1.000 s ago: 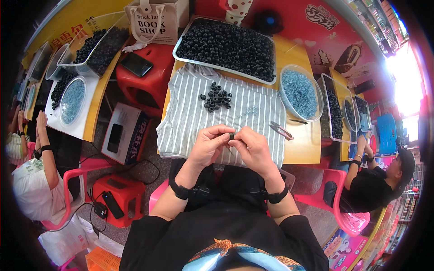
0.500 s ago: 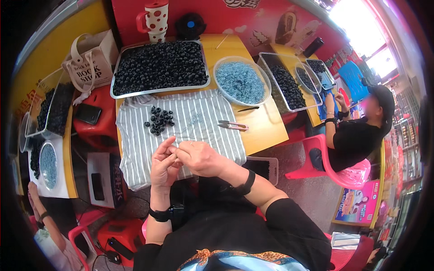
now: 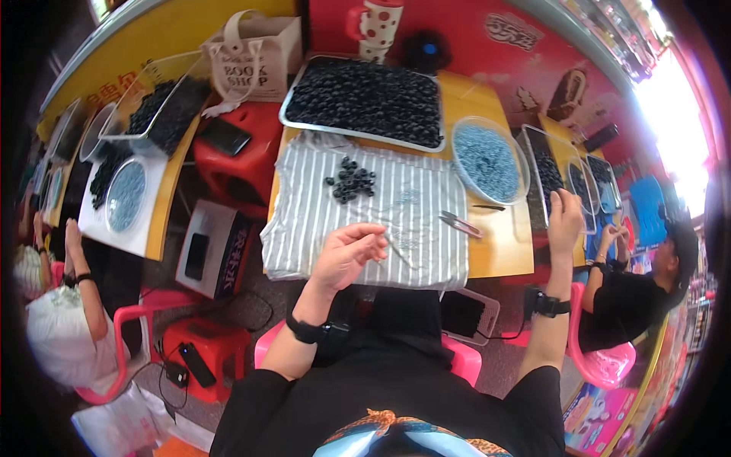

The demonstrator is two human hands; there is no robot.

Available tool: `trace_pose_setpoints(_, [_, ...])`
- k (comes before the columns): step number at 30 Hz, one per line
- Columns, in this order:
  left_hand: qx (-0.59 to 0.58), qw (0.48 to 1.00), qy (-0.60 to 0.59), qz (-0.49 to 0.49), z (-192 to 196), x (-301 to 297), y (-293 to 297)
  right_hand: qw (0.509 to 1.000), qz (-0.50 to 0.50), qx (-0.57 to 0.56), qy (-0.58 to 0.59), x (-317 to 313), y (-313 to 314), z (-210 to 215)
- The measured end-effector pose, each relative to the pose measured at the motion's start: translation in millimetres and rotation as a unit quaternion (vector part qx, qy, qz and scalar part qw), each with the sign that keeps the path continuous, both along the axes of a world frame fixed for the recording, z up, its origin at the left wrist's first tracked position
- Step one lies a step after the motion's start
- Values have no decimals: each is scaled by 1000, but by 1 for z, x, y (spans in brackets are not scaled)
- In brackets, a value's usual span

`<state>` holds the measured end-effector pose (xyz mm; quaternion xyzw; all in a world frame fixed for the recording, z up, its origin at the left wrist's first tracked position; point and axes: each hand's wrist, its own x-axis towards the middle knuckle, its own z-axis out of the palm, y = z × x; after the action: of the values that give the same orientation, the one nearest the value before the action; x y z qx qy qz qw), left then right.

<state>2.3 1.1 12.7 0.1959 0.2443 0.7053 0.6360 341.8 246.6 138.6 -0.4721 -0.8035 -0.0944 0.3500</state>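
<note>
"What's on the table (image 3: 499,255)?"
"A striped cloth (image 3: 304,221)."
"Hands?"
"Left hand (image 3: 345,255) over it, right hand (image 3: 564,222) beyond its right edge; fingers curled, can't tell if pinching anything."
"Black beads (image 3: 352,181)?"
"Piled on the cloth."

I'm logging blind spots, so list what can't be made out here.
Left hand, head view: too small and blurred to tell what it pinches, if anything.
Right hand, head view: blur hides whether it holds anything.
Pale bits on striped cloth, head view: too small to count.
Dotted cup, head view: top cut off by upper edge.
</note>
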Motion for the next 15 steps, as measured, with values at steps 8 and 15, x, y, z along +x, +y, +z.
trace_pose_setpoints(8, [8,1000,-30,2,-5,-6,-8,887,365,-268,89,-178,-82,-37])
trace_pose_setpoints(15, [9,998,-63,-3,-6,-2,-5,877,410,-193,-159,-281,-97,-70])
